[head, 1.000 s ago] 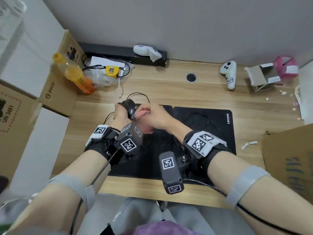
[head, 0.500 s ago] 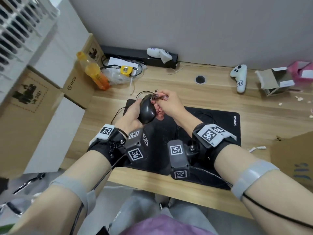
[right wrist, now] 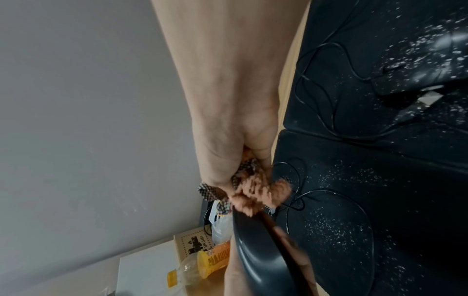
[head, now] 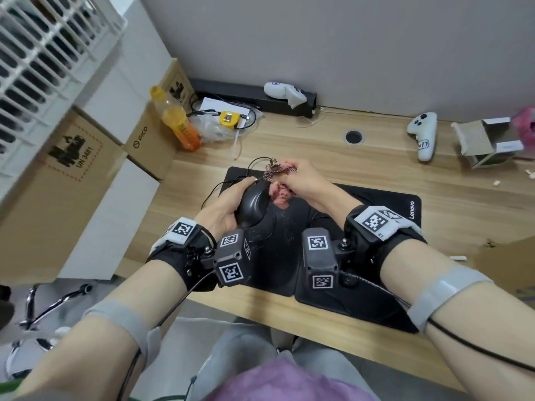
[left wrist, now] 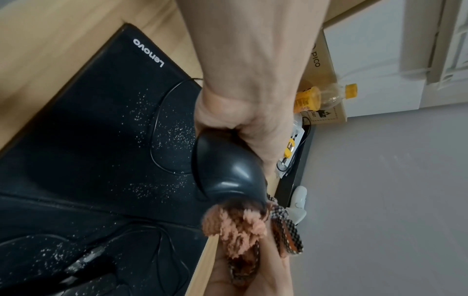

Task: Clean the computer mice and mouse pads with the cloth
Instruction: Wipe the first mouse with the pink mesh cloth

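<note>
The step in hand looks like wiping 1 mouse held in the air. The left hand (head: 224,205) is curled round the glossy black wired computer mouse (head: 254,202), gripping its rear and underside and holding it tilted above the mats. The right hand (head: 301,183) is closed on a bunched pink fluffy cloth with a checked brown-and-white backing (head: 275,180), pressing the fluffy side against the mouse's front end.

To do this well, the left hand should probably keep a firm hold and turn the mouse bit by bit, so the cloth reaches the sides and the button end as well as the top. Short strokes away from the cable (head: 252,164) would likely avoid snagging it. Keeping the mouse over the mats lets loosened dust fall where wiping is still due.

The mouse sits between both hands, touching the cloth, above the left black fabric mouse pad (left wrist: 76,230), which lies edge to edge with the black Lenovo mouse pad (head: 376,215) on the light wooden desk (head: 434,180). Both pads carry white specks, so they appear uncleaned. A second dark mouse (right wrist: 425,74), speckled too, lies on a pad near the right wrist.
</note>
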